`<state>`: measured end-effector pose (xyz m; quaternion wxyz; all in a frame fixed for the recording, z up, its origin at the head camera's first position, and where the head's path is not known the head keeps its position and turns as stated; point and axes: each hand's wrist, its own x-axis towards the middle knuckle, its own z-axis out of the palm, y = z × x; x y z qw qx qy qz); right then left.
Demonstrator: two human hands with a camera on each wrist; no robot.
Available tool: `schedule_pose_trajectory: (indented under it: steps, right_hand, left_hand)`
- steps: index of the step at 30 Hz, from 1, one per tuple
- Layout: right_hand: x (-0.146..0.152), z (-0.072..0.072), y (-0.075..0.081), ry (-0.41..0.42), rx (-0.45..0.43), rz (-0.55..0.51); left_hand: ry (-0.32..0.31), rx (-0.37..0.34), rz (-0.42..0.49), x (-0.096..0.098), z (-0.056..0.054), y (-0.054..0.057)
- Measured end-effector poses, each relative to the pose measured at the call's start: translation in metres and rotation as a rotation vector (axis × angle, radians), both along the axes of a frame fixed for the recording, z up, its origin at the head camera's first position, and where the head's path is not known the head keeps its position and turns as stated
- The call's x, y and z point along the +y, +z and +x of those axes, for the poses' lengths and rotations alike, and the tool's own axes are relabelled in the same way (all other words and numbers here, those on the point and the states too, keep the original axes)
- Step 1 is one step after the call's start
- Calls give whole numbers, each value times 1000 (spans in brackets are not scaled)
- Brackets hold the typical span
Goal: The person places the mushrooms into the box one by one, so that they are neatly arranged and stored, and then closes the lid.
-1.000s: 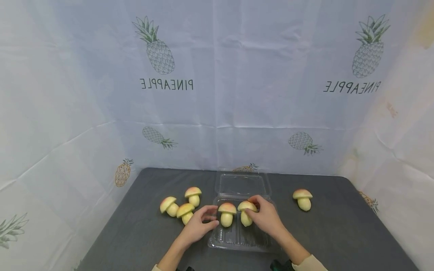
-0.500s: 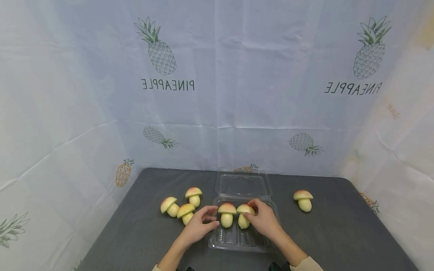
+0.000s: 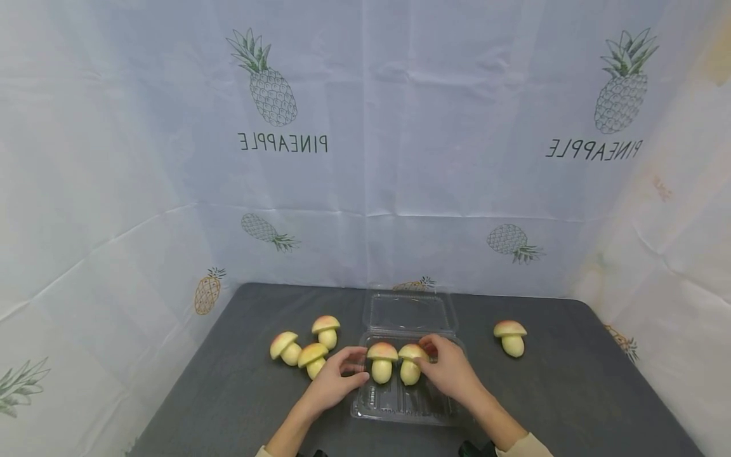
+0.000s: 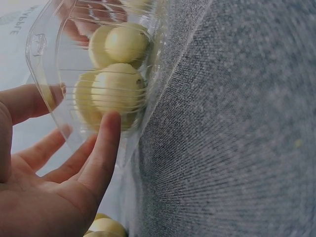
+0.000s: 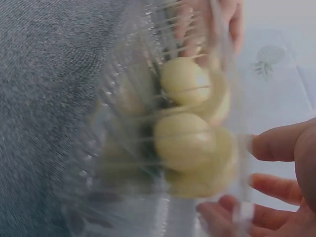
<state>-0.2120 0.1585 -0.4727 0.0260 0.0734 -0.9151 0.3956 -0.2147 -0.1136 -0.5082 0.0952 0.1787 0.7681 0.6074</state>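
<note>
"The left grip (image 3: 335, 379) is spread beside the clear plastic box (image 3: 394, 398). The right grip (image 3: 452, 371) looks spread too, close by a mushroom (image 3: 410, 373)."

"Where's that mushroom?"

"In the box, beside another mushroom (image 3: 381, 365)."

"What could go wrong?"

"It's round, so a bump might roll it. A push might slide the thin box."

"And around it?"

"Dark gray tabletop (image 3: 571, 393), pineapple cloth (image 3: 434, 158) behind."

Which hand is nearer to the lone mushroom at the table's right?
Right. The right hand is at the right side of the clear container, left of the lone mushroom; the left hand is farther off, at the container's left edge.
</note>
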Motion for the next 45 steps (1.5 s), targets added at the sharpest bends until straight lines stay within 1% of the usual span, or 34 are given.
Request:
schedule_pose_trajectory:
  steps: [7,14,21,25,32,41,45]
  right_hand:
    - [6,5,12,-11,36,-2]
    - [19,8,27,13,70,-26]
    - [34,10,41,6,97,6]
    - [45,9,41,7,120,19]
    - [63,6,43,3,126,35]
    - [86,5,44,-15,203,76]
    - [98,4,43,-22,225,112]
  left_hand:
    - [0,-8,-8,-1,-1,-1]
    - [1,-9,-27,-1,-2,-1]
    - [-2,-14,-3,-1,-1,-2]
    - [0,-8,-8,-1,-1,0]
    - [0,-20,0,-1,0,1]
    - [3,-25,12,0,-2,-1]
    - [2,-24,14,-1,-2,0]
